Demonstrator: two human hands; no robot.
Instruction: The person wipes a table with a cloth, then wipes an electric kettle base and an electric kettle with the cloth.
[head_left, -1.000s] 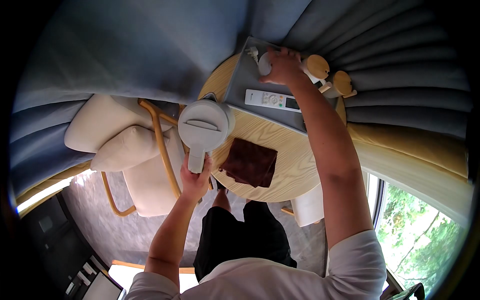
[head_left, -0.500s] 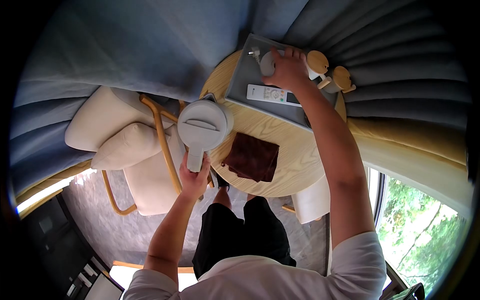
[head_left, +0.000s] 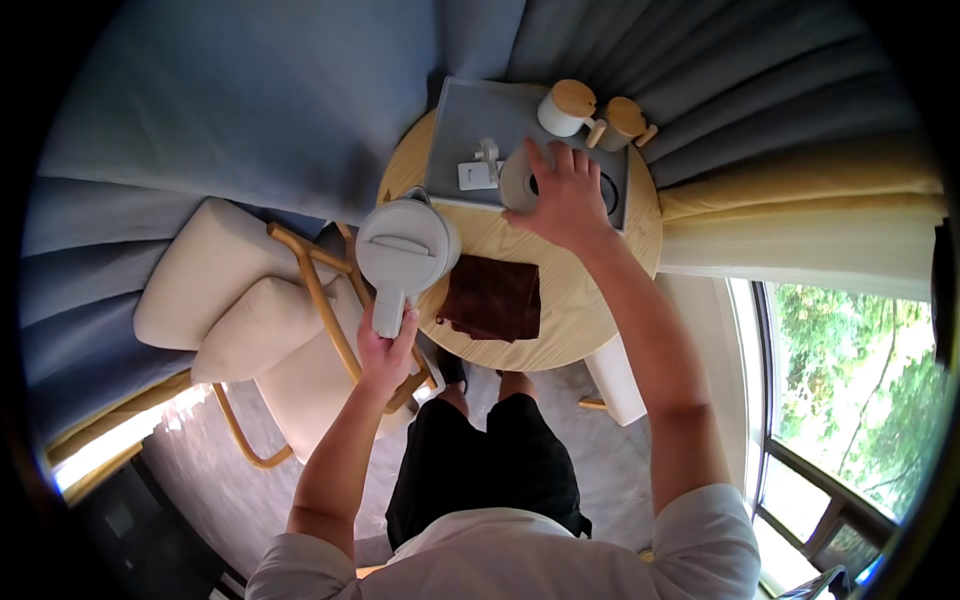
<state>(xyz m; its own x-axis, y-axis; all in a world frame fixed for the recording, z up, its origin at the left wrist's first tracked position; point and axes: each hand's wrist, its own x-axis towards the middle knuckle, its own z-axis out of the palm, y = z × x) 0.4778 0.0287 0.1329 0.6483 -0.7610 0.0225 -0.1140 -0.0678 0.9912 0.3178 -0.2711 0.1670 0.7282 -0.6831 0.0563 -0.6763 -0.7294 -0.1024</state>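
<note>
So far, kettle (head_left: 408, 245) & round base (head_left: 516, 182), prob its power base, are apart, each in its own grip; that much is done. Left grip (head_left: 386, 347) is closed tight round the kettle handle (head_left: 389, 312), w/ the kettle body just beyond it at the counter (head_left: 592, 292) edge, lid on. Right grip (head_left: 568, 204) is fairly wide, thumb & fingers holding the base just L of the palm, over the near side of the tray (head_left: 485, 108); can't tell if the base touches it. Plug (head_left: 487, 151) is L of the right grip, by a white flat item (head_left: 474, 177), prob a remote, partly hidden.

What's left: neither pc is released or set down, so I'd judge it abt midway. Untouched: dark folded cloth (head_left: 492, 300) on the counter, R of the left grip; white mug (head_left: 560, 117) & greyish mug (head_left: 619, 132), both lidded, just beyond the right grip
</note>
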